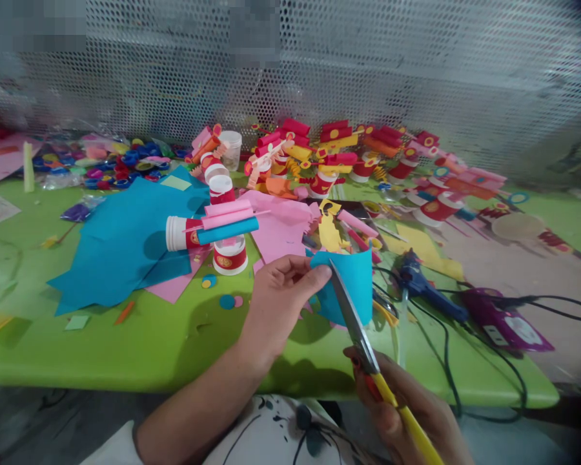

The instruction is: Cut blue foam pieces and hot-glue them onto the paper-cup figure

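1. From my feed, the curved piece of bright blue craft paper is just right of the centre of the frame, raised above the lime-green worktop.
2. My left hand is closed in a pinch on its upper left edge, thumb on the near side.
3. My right hand, at lower right, grips the long steel scissors with yellow-and-red handles; the blades reach up to the paper, their tips beside my left thumb. I can't tell whether paper lies between them.
4. I'd judge the paper very light, springy where it curls, and easy to crease or tear. A flat pinch near an edge should suit it, fingertips clear of the blades.
5. The scissors look stiff and heavier than the paper, with smooth blades; the handle loops seem the right place to hold.
6. For markings, the upright red-and-white paper cup, near the centre, bears a round gold emblem; I can make out no letters.
7. The flat purple packet at right has a pale label, too blurred to read.
8. I can read no brand on the dark blue plastic glue gun beside it.
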